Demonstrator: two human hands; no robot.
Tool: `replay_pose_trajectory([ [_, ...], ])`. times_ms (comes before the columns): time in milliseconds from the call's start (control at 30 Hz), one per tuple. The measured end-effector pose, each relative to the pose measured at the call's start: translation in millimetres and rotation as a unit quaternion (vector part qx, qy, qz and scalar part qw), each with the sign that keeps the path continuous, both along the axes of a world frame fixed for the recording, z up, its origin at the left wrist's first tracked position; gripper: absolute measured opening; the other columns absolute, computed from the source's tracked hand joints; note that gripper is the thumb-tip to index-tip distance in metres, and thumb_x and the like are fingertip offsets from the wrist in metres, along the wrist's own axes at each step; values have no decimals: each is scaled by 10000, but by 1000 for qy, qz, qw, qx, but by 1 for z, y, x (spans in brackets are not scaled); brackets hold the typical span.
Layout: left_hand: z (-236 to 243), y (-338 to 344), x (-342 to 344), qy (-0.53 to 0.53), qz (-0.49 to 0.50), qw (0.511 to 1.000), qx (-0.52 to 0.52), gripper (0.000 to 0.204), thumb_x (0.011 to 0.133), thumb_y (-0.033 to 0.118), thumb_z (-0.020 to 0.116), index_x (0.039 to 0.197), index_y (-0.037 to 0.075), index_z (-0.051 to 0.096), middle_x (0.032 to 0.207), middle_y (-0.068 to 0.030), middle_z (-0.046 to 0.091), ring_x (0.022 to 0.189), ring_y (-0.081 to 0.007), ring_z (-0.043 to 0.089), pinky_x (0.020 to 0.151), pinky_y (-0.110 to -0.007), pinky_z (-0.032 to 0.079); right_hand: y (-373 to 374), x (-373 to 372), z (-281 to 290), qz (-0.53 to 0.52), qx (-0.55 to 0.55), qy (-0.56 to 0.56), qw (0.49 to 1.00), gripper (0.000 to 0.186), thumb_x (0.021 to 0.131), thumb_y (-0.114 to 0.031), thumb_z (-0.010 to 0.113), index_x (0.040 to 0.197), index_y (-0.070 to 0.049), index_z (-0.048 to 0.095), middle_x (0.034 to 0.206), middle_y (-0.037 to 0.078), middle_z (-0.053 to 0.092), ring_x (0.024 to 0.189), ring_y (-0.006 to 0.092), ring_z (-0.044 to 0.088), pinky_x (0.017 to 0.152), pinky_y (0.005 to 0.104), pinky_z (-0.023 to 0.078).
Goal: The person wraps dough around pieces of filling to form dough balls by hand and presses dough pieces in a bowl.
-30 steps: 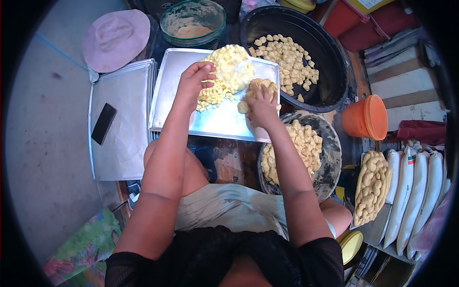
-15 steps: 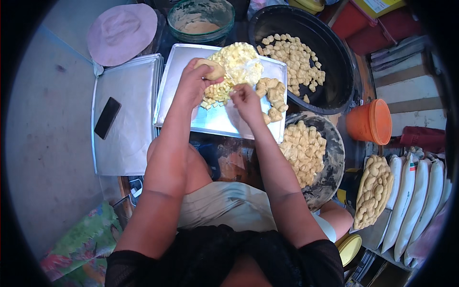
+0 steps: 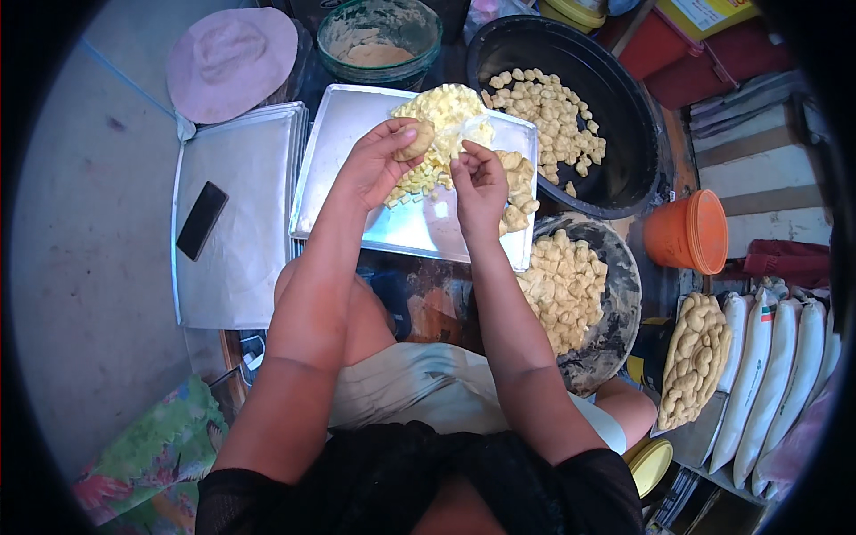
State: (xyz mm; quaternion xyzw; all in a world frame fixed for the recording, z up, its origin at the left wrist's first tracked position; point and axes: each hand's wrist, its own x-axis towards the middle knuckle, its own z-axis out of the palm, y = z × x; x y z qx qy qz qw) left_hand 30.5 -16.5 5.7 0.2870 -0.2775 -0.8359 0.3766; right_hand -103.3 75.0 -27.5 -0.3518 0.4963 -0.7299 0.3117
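Note:
My left hand holds a piece of pale dough over the silver tray. My right hand is just right of it, fingers drawn together; what is between them is too small to make out. Small yellow cubes lie loose on the tray, below a heap of yellow pieces in clear plastic. Dough lumps sit at the tray's right side, partly behind my right hand.
Dough pieces fill a large black tub and a round pan. Left are stacked trays, a phone and a pink hat. A green basin stands behind; an orange bucket and white sacks are right.
My left hand has taken hold of a dough piece. My right hand has left the dough lumps at the tray's right and moved inward and up, near the left hand.

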Motion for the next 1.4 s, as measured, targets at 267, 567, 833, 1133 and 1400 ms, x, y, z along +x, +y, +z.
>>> replay_pose_trajectory([
  [267,0,11,-13,31,-22,998,-42,348,909,23,561,1246,-52,516,1141,-148,598,1012,-220,616,873,-319,523,0,5,36,-72,-45,306,948,258,824,-113,691,1068,-39,655,957,120,622,837,225,592,749,309,481],
  [567,19,28,-11,64,-109,987,-104,375,899,79,605,1248,-32,522,1129,-125,588,1003,-167,587,891,-289,487,0,-25,44,124,29,348,929,174,852,-189,663,956,-50,677,1410,175,372,1266,348,396,1047,415,328],
  [833,15,28,-23,74,-82,982,-154,286,793,-65,553,1063,29,533,1038,-93,556,989,-177,589,834,-287,501,23,-15,42,134,-23,187,973,605,711,-109,786,1227,-36,478,1429,180,349,1273,265,415,903,317,443],
  [1133,22,36,-30,144,-155,971,-112,229,830,8,599,1049,36,539,999,-63,576,934,-172,606,737,-274,542,28,-21,46,22,-56,127,990,232,880,-22,588,1112,-34,585,1254,182,580,1106,259,601,910,329,483],
  [1400,7,35,-43,-201,-36,923,-327,86,939,146,543,964,64,549,797,7,573,672,-67,523,561,-224,451,49,-12,54,62,26,412,909,502,845,-154,673,1321,-219,528,1441,184,368,1094,364,583,842,352,520],
])
